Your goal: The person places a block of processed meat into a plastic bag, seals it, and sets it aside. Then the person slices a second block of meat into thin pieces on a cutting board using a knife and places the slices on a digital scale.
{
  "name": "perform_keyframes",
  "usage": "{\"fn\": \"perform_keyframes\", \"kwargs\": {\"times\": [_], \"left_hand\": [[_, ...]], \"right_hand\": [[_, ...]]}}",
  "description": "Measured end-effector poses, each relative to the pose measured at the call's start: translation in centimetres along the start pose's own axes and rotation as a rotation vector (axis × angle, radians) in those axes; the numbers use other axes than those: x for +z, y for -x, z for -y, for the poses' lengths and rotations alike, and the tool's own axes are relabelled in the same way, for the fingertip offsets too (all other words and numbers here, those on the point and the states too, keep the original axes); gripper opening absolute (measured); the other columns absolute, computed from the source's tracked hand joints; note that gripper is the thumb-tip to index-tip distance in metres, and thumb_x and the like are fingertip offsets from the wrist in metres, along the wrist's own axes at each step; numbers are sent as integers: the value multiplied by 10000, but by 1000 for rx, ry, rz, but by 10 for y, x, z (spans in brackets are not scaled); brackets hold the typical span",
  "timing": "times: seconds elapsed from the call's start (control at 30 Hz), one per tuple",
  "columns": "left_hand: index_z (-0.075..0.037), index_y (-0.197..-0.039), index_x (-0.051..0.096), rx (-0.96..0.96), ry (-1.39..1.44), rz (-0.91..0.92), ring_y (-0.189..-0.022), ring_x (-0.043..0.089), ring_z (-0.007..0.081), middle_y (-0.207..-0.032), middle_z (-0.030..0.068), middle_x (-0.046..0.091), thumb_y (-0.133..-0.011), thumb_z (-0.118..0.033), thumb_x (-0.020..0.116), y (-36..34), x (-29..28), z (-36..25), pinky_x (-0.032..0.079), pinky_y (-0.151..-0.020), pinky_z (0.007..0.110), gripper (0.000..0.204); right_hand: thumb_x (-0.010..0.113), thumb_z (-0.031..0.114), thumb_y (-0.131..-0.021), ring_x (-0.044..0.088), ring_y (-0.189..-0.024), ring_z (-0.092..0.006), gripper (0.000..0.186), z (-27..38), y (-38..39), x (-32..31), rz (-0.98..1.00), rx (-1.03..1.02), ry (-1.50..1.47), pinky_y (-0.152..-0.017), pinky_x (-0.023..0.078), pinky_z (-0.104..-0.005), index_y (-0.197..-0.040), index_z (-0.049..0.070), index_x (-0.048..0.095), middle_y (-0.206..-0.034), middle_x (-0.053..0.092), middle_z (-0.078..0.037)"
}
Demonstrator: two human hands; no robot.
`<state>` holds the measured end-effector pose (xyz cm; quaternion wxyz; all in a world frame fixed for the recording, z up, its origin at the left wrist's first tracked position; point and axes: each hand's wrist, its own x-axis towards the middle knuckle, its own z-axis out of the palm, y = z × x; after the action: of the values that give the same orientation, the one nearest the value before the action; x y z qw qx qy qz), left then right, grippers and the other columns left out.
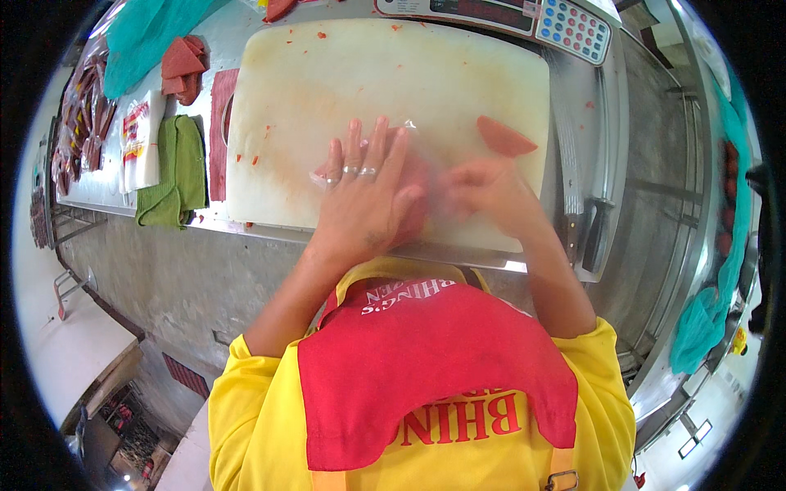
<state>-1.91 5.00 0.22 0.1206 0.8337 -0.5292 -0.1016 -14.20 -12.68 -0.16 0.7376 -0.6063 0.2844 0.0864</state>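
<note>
Steel tabletop (pixel 610 123), white cutting board (pixel 327 90) centre frame. Left hand (pixel 364 192) flat, fingers spread, pressing clear bag (pixel 409 176) of red meat. Right hand (pixel 491 192) curled, pinching bag. One meat slice (pixel 503 137) unbagged, right of centre; bagging looks partway done.

One white cutting board (pixel 327 74) holds one loose slice of red meat (pixel 505 137) and one clear plastic bag (pixel 409 176). Two knives (pixel 583 221) lie beside it. One green cloth (pixel 176 168) and one scale keypad (pixel 573 29) are also visible.
</note>
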Motion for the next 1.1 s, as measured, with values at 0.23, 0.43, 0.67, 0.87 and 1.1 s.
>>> {"fn": "perform_keyframes", "kwargs": {"times": [0.23,0.43,0.67,0.87,1.1], "left_hand": [[-13,-1466,182,-46,46,-39,-1405,82,442,-1520,230,145,-969,-463,338,5,-4,-17,74,-1125,530,689],[29,-1456,175,-74,-48,13,-1405,85,439,-1511,248,158,-957,-489,338,-3,2,-24,51,-1129,513,737],[46,-1435,203,-69,865,-82,-1401,86,446,-1506,252,160,-974,-351,372,3,-41,32,129,-1139,458,631],[83,-1428,184,-133,32,134,-1406,93,433,-1502,271,157,-935,-514,394,17,-24,-14,57,-1140,480,803],[68,-1438,166,-58,148,48,-1409,94,421,-1500,278,144,-891,-623,365,19,-14,-4,41,-1139,494,904]], "right_hand": [[683,37,-783,567,-615,-80,222,4,-1,13,89,-6,146,-530,462,-233,-988,-40,644,-755,630,-38],[692,51,-779,530,-621,-63,306,-6,-17,20,91,-223,31,-546,443,-226,-1079,6,653,-725,602,6],[698,98,-793,533,-649,-47,317,15,-26,5,271,-156,46,-569,453,-227,-1104,47,663,-773,629,24],[632,154,-860,569,-607,-71,326,17,-36,17,405,-63,228,-557,478,-225,-1177,82,617,-773,639,1],[563,82,-865,614,-661,-101,415,33,-47,28,562,112,357,-650,517,-239,-1279,81,534,-806,648,-3]]}}
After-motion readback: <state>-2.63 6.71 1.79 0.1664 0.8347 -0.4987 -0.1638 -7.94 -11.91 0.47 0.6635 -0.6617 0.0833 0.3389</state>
